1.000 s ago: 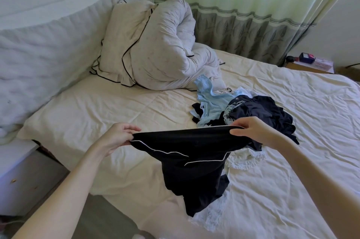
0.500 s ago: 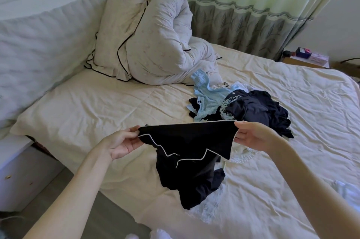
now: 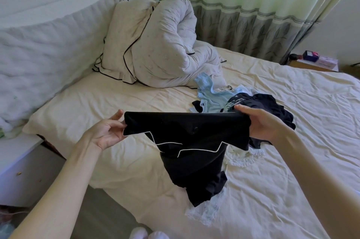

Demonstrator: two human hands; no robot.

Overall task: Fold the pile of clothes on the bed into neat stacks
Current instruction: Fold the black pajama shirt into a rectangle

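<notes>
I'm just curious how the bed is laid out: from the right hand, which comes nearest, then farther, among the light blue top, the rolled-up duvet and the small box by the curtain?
From the right hand:
1. Light blue top, just beyond it.
2. Rolled-up duvet, by the headboard.
3. Small box, off the bed's far corner.

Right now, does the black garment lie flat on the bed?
No, the left hand and the right hand hold the black garment up by its top edge, and it hangs down toward the bed.

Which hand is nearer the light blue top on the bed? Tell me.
Right. The right hand grips the black garment just in front of the light blue top; the left hand holds the garment's other end, farther off.
</notes>
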